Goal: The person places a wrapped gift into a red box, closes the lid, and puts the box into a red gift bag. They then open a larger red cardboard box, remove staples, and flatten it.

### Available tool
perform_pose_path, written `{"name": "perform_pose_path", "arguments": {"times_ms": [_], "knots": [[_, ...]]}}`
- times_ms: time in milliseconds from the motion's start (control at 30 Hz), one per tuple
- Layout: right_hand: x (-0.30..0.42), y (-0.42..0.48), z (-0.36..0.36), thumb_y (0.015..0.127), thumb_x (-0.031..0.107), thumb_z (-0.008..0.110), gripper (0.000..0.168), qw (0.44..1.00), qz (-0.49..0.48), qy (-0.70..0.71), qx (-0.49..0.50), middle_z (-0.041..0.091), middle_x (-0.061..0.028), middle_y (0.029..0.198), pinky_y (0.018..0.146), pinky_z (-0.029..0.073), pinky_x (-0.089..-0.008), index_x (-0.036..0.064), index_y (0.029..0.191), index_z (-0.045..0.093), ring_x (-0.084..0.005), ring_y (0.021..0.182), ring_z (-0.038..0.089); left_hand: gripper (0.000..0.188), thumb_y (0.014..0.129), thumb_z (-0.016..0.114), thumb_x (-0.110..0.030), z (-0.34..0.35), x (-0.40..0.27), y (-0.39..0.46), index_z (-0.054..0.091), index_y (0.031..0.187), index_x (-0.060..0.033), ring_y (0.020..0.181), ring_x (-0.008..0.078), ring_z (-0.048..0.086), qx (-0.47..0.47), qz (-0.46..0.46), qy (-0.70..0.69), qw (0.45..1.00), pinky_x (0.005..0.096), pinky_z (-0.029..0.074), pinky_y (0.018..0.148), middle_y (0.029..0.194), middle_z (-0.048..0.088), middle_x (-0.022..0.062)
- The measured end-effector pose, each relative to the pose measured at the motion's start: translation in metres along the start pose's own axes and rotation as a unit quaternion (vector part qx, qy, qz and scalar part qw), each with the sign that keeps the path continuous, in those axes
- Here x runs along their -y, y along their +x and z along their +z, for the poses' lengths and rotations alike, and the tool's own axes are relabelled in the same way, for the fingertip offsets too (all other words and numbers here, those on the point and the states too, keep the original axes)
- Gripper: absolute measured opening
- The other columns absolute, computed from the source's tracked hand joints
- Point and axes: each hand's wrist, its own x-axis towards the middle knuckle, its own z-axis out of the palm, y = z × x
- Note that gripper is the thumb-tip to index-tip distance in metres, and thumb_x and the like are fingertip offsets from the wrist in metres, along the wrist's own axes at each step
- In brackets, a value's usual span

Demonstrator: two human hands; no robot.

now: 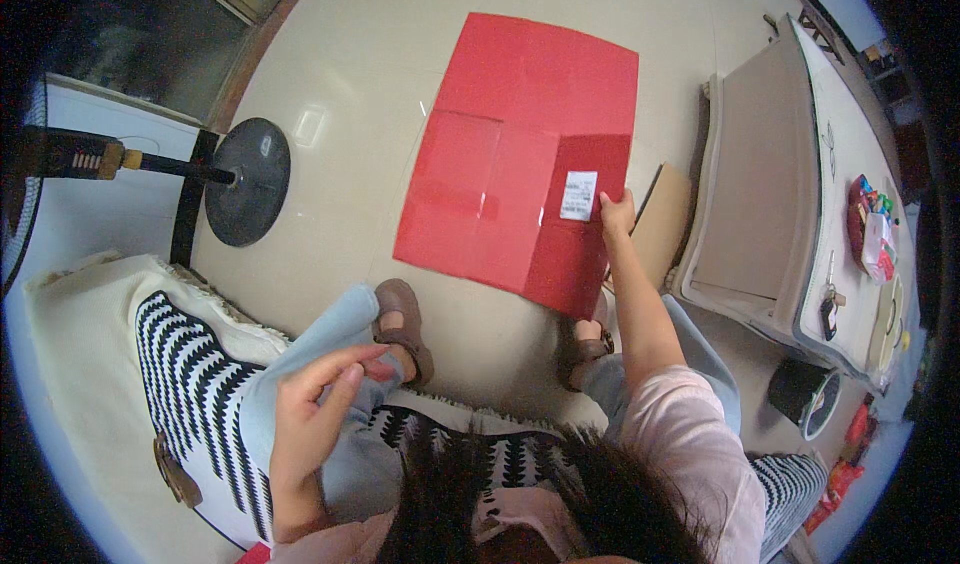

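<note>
A large red cardboard sheet, creased along fold lines, spreads out in front of my feet. Its near right corner is tilted up over my right shoe. My right hand grips the sheet's right edge, thumb on top and fingers hidden beneath. A white label with print is stuck on the red surface just left of that thumb. Over my left knee hovers my left hand, fingers loosely curled and apart, with nothing seen in it.
Brown cardboard leans beside a low cabinet, whose top carries keys and a filled bowl. A black bin stands below. At left is a round fan base. I sit on a sofa with a patterned cover.
</note>
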Motion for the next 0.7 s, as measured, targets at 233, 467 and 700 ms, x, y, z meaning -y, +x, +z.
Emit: {"name": "perform_pose_path", "arguments": {"times_ms": [233,467,700], "knots": [[-0.026,0.036,0.043,0.072,0.025,0.076,0.058,1.0,0.013,-0.003,0.026,0.061,-0.0185,0.111,0.088,0.047,-0.0379,0.0,0.119,0.052,-0.0305,0.101,0.06,0.021,0.083,0.056,-0.001,0.006,0.003,0.027,0.064,0.102,-0.0027,0.081,0.0277,0.063,0.028,0.115,0.234,0.965,0.0337,0.048,0.074,0.088,0.067,0.0118],[-0.095,-0.001,-0.026,0.075,0.041,0.07,0.066,0.942,0.247,-0.205,-0.101,0.052,-0.021,0.12,0.093,0.043,-0.0427,0.0,0.122,0.05,-0.036,0.113,0.05,0.021,0.08,0.059,-0.001,0.019,0.003,0.018,0.063,0.101,-0.0022,0.08,0.03,0.062,0.071,0.123,0.314,0.939,0.0361,0.048,0.075,0.086,0.066,0.0123],[-0.31,0.021,-0.054,0.063,0.059,0.073,0.091,0.828,0.494,-0.264,0.011,0.048,-0.0201,0.131,0.094,0.042,-0.0382,-0.007,0.122,0.051,-0.032,0.117,0.049,0.022,0.079,0.059,0.0,0.019,0.009,0.034,0.063,0.101,-0.0019,0.081,0.0316,0.061,0.099,0.123,0.309,0.938,0.0377,0.048,0.076,0.088,0.065,0.0135]]}}
